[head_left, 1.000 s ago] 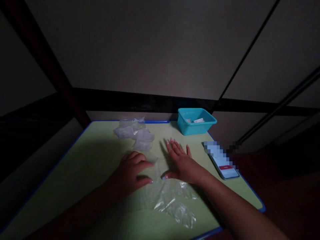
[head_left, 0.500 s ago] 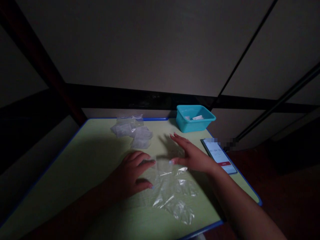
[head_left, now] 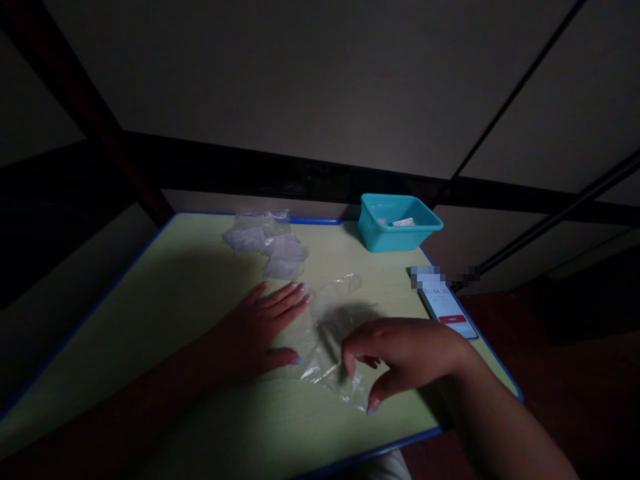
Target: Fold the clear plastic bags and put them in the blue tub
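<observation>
A clear, thin plastic piece, which looks like a disposable glove (head_left: 320, 353), lies spread on the table in front of me. Flat at its left side rests my left hand (head_left: 265, 333), fingers stretched out and thumb apart, the fingertips at the plastic's edge. Over the right part is my right hand (head_left: 400, 353), its fingers bent downward and the thumb held away from them, with nothing visible between. That hand and its shadow hide some of the plastic.
Folded, translucent plastic pieces (head_left: 270, 247) lie in a pile at the back. A turquoise basin (head_left: 395, 240) with small white packets (head_left: 404, 222) inside stands back right. A phone (head_left: 445, 307) lies along the right edge of the blue-rimmed table (head_left: 180, 267).
My left hand has flattened onto the table beside the plastic. My right hand has come nearer to me, its fingers turning downward. A finger-like part of the plastic now shows stretched out toward the back.
</observation>
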Tool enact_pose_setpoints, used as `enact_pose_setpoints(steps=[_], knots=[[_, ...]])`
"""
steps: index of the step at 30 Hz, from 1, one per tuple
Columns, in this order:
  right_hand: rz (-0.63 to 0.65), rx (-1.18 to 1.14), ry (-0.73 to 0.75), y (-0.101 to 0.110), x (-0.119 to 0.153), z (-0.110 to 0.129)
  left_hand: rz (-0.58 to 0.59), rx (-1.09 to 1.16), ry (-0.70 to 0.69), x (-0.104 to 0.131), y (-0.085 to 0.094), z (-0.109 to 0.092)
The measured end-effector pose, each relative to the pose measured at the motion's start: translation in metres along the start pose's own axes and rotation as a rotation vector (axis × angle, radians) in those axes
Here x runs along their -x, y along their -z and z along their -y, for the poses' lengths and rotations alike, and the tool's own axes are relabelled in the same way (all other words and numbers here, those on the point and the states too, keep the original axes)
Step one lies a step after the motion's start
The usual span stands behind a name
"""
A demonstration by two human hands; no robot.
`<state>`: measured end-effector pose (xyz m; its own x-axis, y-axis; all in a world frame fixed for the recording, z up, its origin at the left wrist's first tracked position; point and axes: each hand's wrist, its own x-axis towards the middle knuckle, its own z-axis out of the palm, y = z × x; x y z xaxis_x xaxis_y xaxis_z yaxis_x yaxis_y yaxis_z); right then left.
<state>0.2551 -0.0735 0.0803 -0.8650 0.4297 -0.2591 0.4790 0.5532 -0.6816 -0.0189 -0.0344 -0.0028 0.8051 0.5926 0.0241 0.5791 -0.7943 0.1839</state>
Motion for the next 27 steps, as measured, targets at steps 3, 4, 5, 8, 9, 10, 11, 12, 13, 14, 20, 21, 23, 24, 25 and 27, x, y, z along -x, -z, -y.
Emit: enact_pose_setpoints(steps=[3, 4, 5, 8, 9, 10, 11, 12, 13, 14, 20, 21, 23, 24, 25, 27], knots=[[-0.036, 0.187, -0.086, -0.009, -0.008, 0.001, -0.016, -0.009, 0.001, -0.002, 0.005, -0.002], [-0.049, 0.237, -0.131, -0.012, -0.011, 0.002, -0.024, -0.006, -0.017, -0.003, 0.006, -0.004], [-0.063, 0.281, -0.177, -0.015, -0.014, 0.002, -0.033, 0.002, -0.044, -0.004, 0.008, -0.006], [-0.099, 0.353, -0.238, -0.022, -0.022, 0.000, -0.043, 0.053, -0.133, -0.004, 0.009, -0.014], [-0.100, 0.358, -0.217, -0.023, -0.024, -0.002, -0.038, 0.076, -0.160, -0.004, 0.009, -0.016], [-0.088, 0.355, -0.179, -0.024, -0.025, -0.005, -0.030, 0.099, -0.182, -0.004, 0.010, -0.018], [-0.073, 0.349, -0.136, -0.024, -0.026, -0.007, -0.026, 0.121, -0.203, -0.004, 0.010, -0.019], [-0.062, 0.341, -0.100, -0.023, -0.026, -0.009, -0.026, 0.143, -0.223, -0.004, 0.010, -0.021], [-0.060, 0.332, -0.076, -0.022, -0.027, -0.011, -0.030, 0.162, -0.243, -0.004, 0.011, -0.022], [-0.062, 0.321, -0.061, -0.021, -0.027, -0.013, -0.036, 0.179, -0.260, -0.004, 0.012, -0.023], [-0.082, 0.142, 0.061, -0.012, -0.026, -0.019, -0.044, 0.207, -0.310, -0.003, 0.011, -0.024], [-0.082, 0.092, 0.090, -0.011, -0.026, -0.021, -0.037, 0.202, -0.314, -0.003, 0.011, -0.024], [-0.079, -0.012, 0.112, -0.011, -0.027, -0.025, -0.024, 0.198, -0.313, -0.003, 0.009, -0.023], [-0.080, -0.059, 0.103, -0.011, -0.027, -0.026, -0.017, 0.199, -0.313, -0.002, 0.009, -0.022], [-0.086, -0.102, 0.084, -0.012, -0.027, -0.027, -0.009, 0.199, -0.312, -0.002, 0.008, -0.022], [-0.102, -0.195, 0.033, -0.012, -0.027, -0.026, 0.017, 0.189, -0.306, -0.002, 0.009, -0.022]])
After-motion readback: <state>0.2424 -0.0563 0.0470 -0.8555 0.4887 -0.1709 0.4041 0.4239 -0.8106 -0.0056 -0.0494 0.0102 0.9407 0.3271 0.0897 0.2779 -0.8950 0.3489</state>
